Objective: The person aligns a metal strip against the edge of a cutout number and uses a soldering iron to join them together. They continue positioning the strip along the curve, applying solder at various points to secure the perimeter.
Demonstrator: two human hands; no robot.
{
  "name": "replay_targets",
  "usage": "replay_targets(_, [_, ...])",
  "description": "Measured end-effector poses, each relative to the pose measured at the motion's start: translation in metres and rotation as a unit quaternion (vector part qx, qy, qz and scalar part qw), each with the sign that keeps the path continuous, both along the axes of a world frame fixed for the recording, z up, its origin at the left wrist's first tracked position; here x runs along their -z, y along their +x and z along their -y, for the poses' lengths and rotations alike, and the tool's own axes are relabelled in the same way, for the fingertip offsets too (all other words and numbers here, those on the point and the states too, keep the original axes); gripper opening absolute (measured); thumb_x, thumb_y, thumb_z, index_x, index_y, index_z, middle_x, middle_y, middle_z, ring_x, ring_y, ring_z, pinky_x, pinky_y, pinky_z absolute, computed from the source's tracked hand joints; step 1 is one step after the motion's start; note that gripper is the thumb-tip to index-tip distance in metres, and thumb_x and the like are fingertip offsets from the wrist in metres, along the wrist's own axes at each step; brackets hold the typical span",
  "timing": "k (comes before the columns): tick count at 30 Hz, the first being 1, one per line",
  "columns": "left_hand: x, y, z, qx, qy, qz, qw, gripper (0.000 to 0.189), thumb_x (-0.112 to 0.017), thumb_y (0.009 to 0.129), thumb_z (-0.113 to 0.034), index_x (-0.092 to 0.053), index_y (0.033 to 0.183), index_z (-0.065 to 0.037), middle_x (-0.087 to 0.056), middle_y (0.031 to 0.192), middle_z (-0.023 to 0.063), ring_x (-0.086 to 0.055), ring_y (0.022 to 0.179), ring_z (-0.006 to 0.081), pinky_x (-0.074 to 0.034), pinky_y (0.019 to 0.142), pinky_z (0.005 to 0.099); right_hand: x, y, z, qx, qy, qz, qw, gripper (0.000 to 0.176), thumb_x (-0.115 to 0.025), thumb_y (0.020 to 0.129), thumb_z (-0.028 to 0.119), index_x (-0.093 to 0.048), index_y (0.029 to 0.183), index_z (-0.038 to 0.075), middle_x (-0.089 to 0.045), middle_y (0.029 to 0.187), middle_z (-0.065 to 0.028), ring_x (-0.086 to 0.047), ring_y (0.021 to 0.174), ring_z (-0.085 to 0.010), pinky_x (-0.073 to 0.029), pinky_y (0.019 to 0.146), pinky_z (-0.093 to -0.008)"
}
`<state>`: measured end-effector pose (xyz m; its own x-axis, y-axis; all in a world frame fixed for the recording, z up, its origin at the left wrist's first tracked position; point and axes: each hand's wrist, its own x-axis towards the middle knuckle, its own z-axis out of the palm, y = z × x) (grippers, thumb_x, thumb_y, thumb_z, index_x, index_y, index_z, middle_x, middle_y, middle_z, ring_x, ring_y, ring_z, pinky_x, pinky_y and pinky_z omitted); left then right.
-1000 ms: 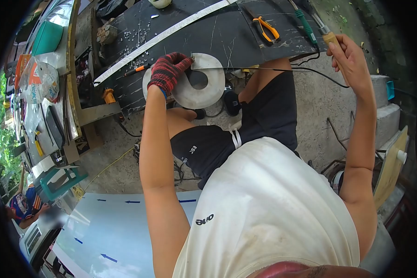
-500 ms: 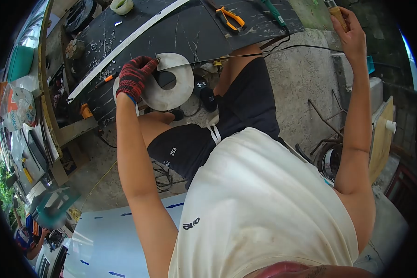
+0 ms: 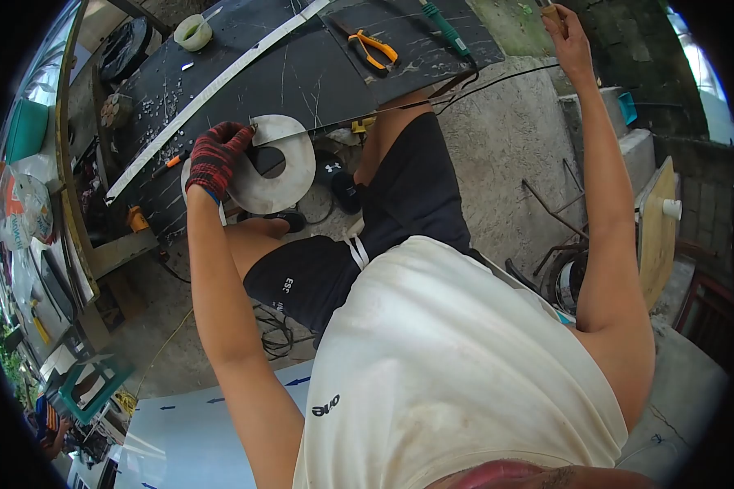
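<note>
Gloved left hand (image 3: pixel 218 153) is clamping the ring (image 3: pixel 281 183) beside it; right hand (image 3: pixel 569 41) is gripping a handle (image 3: pixel 551 11), well apart.

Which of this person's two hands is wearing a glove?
The left hand, in a red-and-black knit glove, gripping the metal disc; the right hand, raised around a wooden handle, is bare.

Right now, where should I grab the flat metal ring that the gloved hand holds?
Probably the free lower-right band of the metal ring, from the right: the gloved left hand covers its upper-left edge, and the centre hole lets fingers wrap around.
</note>
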<state>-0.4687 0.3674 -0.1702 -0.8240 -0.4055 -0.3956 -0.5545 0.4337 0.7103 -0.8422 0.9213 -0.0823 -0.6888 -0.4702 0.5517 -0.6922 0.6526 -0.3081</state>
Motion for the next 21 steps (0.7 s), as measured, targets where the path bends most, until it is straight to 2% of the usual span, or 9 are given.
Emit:
replay_targets(4, [-0.002,-0.002,-0.003,-0.008,-0.007,0.008,1.000,0.030,-0.076,0.092,-0.034,-0.078,0.110,-0.009,-0.078,0.100,0.0062,-0.069,0.091,0.0177,-0.053,0.086,0.0357,0.008,0.009,-0.007,-0.032,-0.071,0.049,0.996,0.040,-0.065,0.104,0.033,-0.064,0.129,0.002,-0.073,0.103,-0.0060,-0.063,0.081,-0.0094,-0.052,0.074,-0.0274])
replay_targets(6, [-0.002,-0.002,-0.001,-0.027,-0.012,0.024,0.999,0.030,-0.076,0.092,-0.034,-0.078,0.109,-0.009,-0.078,0.100,0.0057,-0.069,0.091,0.0173,-0.053,0.086,0.0354,-0.005,0.027,-0.009,0.027,-0.040,0.167,0.985,0.039,-0.064,0.106,0.029,-0.061,0.134,0.002,-0.071,0.106,-0.0020,-0.060,0.079,-0.0070,-0.050,0.073,-0.0253])
replay_targets(8, [0.004,-0.001,0.003,-0.008,0.022,0.018,1.000,0.030,-0.077,0.092,-0.035,-0.079,0.110,-0.011,-0.079,0.101,0.0045,-0.070,0.091,0.0170,-0.054,0.087,0.0355,-0.029,0.066,0.010,0.060,-0.067,0.262,0.961,0.037,-0.062,0.107,0.028,-0.062,0.132,0.002,-0.068,0.099,-0.0002,-0.054,0.074,-0.0047,-0.047,0.068,-0.0232])
replay_targets(10, [0.001,0.000,0.001,-0.018,0.021,0.030,0.999,0.029,-0.077,0.092,-0.035,-0.079,0.110,-0.012,-0.079,0.101,0.0043,-0.070,0.091,0.0168,-0.054,0.088,0.0354,-0.055,0.114,0.037,0.093,-0.088,0.351,0.928,0.047,-0.067,0.103,0.032,-0.060,0.133,-0.003,-0.066,0.091,-0.0012,-0.052,0.067,-0.0037,-0.044,0.060,-0.0224])
replay_targets(11, [-0.002,-0.001,-0.001,-0.016,0.026,0.030,0.999,0.029,-0.077,0.091,-0.035,-0.079,0.110,-0.013,-0.079,0.101,0.0040,-0.070,0.092,0.0166,-0.054,0.088,0.0354,-0.061,0.133,0.044,0.089,-0.089,0.358,0.925,0.047,-0.067,0.103,0.032,-0.060,0.133,-0.003,-0.066,0.091,-0.0012,-0.052,0.067,-0.0037,-0.044,0.060,-0.0224])
replay_targets(13, [-0.005,-0.002,-0.004,-0.016,0.019,0.036,0.999,0.028,-0.076,0.093,-0.033,-0.078,0.110,-0.011,-0.078,0.101,0.0039,-0.068,0.092,0.0158,-0.052,0.089,0.0347,-0.069,0.167,0.056,0.003,-0.044,0.450,0.892,0.048,-0.069,0.102,0.030,-0.058,0.135,-0.003,-0.062,0.086,-0.0005,-0.051,0.066,-0.0032,-0.043,0.058,-0.0222])
replay_targets(17, [-0.009,-0.003,-0.005,-0.003,-0.002,0.040,0.999,0.027,-0.075,0.095,-0.031,-0.078,0.111,-0.009,-0.078,0.101,0.0039,-0.066,0.094,0.0152,-0.051,0.090,0.0341,-0.077,0.233,0.109,-0.017,-0.057,0.530,0.846,0.047,-0.070,0.100,0.026,-0.056,0.134,-0.003,-0.062,0.086,-0.0004,-0.051,0.065,-0.0040,-0.043,0.059,-0.0226])
replay_targets(19, [-0.006,-0.002,-0.005,-0.017,0.005,0.040,0.999,0.028,-0.075,0.094,-0.032,-0.078,0.111,-0.010,-0.078,0.101,0.0043,-0.067,0.094,0.0157,-0.051,0.090,0.0349,-0.065,0.246,0.119,-0.044,-0.003,0.584,0.810,0.040,-0.069,0.100,0.022,-0.058,0.130,-0.003,-0.062,0.086,0.0002,-0.051,0.066,-0.0047,-0.043,0.060,-0.0231])
replay_targets(21, [-0.005,-0.002,-0.004,-0.012,0.000,0.034,0.999,0.029,-0.076,0.093,-0.033,-0.078,0.111,-0.010,-0.078,0.101,0.0051,-0.068,0.094,0.0170,-0.052,0.089,0.0360,-0.056,0.258,0.133,-0.056,0.021,0.573,0.817,0.039,-0.069,0.100,0.022,-0.059,0.129,-0.003,-0.063,0.086,-0.0001,-0.052,0.067,-0.0053,-0.044,0.061,-0.0237])
